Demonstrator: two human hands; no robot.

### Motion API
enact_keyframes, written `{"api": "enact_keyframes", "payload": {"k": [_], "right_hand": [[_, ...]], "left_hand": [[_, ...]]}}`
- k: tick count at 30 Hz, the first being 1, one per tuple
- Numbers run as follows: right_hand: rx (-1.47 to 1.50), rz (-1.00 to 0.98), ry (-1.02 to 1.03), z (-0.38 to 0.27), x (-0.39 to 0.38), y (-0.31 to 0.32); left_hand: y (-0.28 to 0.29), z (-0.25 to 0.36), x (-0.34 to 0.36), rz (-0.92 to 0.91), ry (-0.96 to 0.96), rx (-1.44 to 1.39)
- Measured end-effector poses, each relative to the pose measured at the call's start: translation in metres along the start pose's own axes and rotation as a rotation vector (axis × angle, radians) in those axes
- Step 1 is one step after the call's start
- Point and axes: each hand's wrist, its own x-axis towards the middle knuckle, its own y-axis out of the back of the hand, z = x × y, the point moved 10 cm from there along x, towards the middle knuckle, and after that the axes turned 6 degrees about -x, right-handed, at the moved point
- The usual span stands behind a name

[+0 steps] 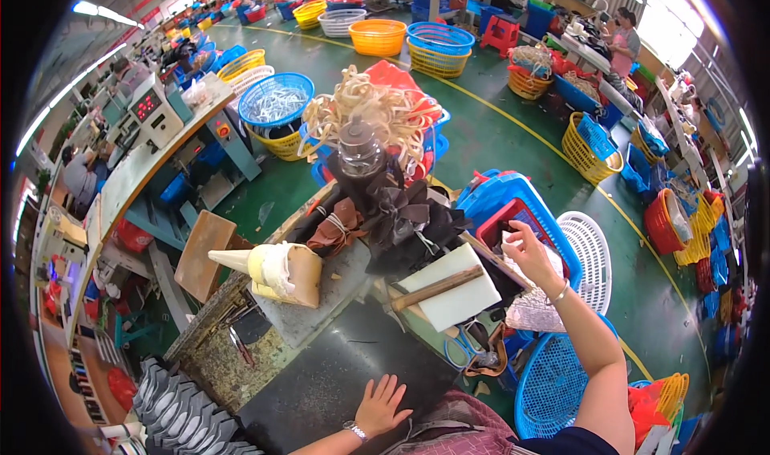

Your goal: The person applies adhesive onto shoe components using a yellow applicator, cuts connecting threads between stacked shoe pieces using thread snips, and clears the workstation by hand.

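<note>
My left hand (383,407) lies flat with its fingers spread on a black work mat (341,359). Stretched out to the right, my right hand (528,250) has bent fingers close together above a red tray (525,214) set in a blue basket; whatever they hold, if anything, I cannot make out. Between the hands a wooden stick (437,289) rests across a white block (469,302). Left of it stands a tan block with a cream-coated, cone-tipped object (277,270). Behind are a tied brown bundle (337,226) and dark strip bundles (405,214).
Blue-handled scissors (457,348) sit by the bench's right edge. A blue basket (553,383) and a white basket (589,258) stand to the right. Stacked grey pieces (180,407) are at the lower left. Pale strips (369,114) pile up beyond the bench, behind a clear-topped jar (361,150).
</note>
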Motion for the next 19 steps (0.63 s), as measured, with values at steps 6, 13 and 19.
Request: {"api": "enact_keyframes", "payload": {"k": [6, 13, 19], "right_hand": [[0.224, -0.168, -0.196, 0.008, 0.049, 0.010], [0.226, -0.369, -0.312, 0.010, 0.170, -0.054], [0.415, -0.409, -0.368, -0.001, 0.327, -0.161]], "left_hand": [[0.000, -0.004, 0.008, -0.022, 0.037, -0.014], [0.016, -0.004, 0.085, 0.139, 0.024, -0.059], [-0.008, -0.068, 0.128, 0.181, 0.375, 0.060]]}}
